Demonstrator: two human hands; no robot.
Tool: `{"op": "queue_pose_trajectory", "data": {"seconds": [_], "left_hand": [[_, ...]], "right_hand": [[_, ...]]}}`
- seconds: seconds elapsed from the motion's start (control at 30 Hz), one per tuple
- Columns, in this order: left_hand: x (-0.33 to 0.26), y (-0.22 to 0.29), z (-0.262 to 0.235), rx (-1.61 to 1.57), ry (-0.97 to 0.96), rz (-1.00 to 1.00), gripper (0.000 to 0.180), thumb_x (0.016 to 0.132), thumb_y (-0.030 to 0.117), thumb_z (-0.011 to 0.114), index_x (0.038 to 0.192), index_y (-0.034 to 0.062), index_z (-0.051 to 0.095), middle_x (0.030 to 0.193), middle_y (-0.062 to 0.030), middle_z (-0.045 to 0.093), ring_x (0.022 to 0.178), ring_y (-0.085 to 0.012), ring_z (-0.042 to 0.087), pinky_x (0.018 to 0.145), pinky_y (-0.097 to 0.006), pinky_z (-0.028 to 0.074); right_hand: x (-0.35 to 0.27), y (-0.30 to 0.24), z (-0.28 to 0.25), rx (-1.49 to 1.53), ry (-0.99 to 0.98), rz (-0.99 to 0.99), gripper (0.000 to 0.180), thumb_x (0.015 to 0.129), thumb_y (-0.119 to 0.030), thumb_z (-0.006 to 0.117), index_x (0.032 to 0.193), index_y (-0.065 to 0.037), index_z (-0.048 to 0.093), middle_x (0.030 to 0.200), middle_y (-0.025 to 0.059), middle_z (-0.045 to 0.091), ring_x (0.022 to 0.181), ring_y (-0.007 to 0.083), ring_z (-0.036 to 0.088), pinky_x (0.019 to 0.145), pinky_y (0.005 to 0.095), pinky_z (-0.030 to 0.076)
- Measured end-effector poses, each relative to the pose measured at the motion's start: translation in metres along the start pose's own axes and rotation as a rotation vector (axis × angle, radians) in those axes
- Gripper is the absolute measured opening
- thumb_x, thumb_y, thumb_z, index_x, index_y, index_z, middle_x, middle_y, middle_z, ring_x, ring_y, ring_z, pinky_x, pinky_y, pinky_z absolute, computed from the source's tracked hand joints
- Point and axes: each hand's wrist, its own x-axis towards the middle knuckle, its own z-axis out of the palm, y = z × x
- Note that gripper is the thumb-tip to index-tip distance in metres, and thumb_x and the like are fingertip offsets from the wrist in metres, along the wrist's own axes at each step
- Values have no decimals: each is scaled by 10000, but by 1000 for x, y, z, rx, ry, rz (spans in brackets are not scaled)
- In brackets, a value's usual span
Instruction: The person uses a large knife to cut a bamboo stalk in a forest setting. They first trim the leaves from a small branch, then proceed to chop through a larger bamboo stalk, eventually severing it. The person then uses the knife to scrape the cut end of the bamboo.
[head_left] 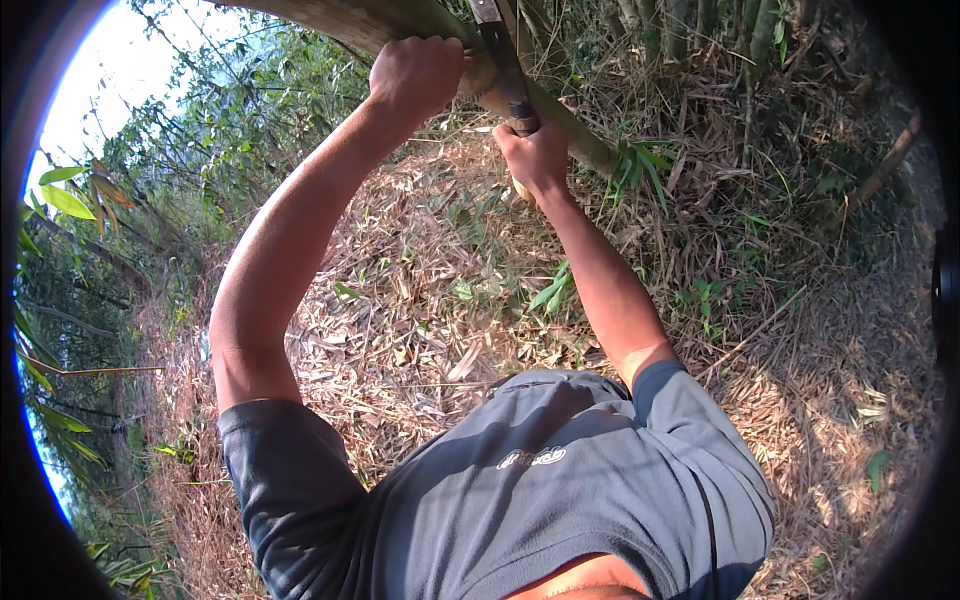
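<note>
Pale lettering (532, 457) on a grey shirt (480, 510)
It stands small across the chest, too blurred to read.

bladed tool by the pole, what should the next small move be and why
Probably slide the left hand a little left along the pole: it grips there close beside the bladed tool, which the right hand holds across the pole in this view.

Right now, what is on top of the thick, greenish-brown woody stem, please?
The bare left hand, covering the stem beneath; a long, dark metal blade also hides part.
</note>
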Motion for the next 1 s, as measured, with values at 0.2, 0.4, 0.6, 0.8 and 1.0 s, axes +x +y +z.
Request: {"op": "queue_pose_trajectory", "data": {"seconds": [0.2, 0.4, 0.6, 0.8, 1.0], "left_hand": [[-2, -1, 4, 15, 90, 28, 312, 960, 355, 564, 852, 71, 633, 726, -99, 705, 688, -262, 721, 579, -394, 570], [-15, -7, 4, -102, 89, -13, 367, 1010, 412, 472, 939, 64, 566, 691, -137, 683, 662, -330, 700, 563, -464, 561], [-21, -13, 1, -136, 79, -44, 388, 1007, 451, 463, 944, 89, 586, 653, -166, 664, 652, -393, 675, 564, -501, 545], [-9, -15, -5, -269, 35, -138, 463, 1000, 477, 459, 887, 96, 695, 776, -203, 687, 790, -405, 681, 735, -518, 549], [-7, -11, -8, -249, 4, -191, 471, 993, 482, 476, 901, 83, 710, 852, -200, 703, 859, -406, 682, 789, -514, 544]], "right_hand": [[3, 6, 5, 126, 70, -111, 173, 752, -121, 670, 656, -43, 549, 542, -9, 534, 480, 100, 488, 489, 312, 395], [0, 7, 3, 144, 42, -106, 172, 751, -141, 673, 673, -39, 558, 545, -4, 527, 488, 107, 484, 491, 318, 393], [1, 1, 2, 131, -23, -8, 159, 735, -125, 690, 722, -16, 576, 579, 27, 553, 523, 121, 510, 536, 336, 424], [3, 0, 3, 193, 16, -112, 149, 760, -92, 670, 872, -22, 601, 651, -12, 563, 541, 94, 497, 534, 294, 411], [6, -3, 11, 233, 91, -137, 211, 773, -64, 678, 955, 4, 596, 668, -18, 549, 546, 89, 484, 545, 282, 420]]}}
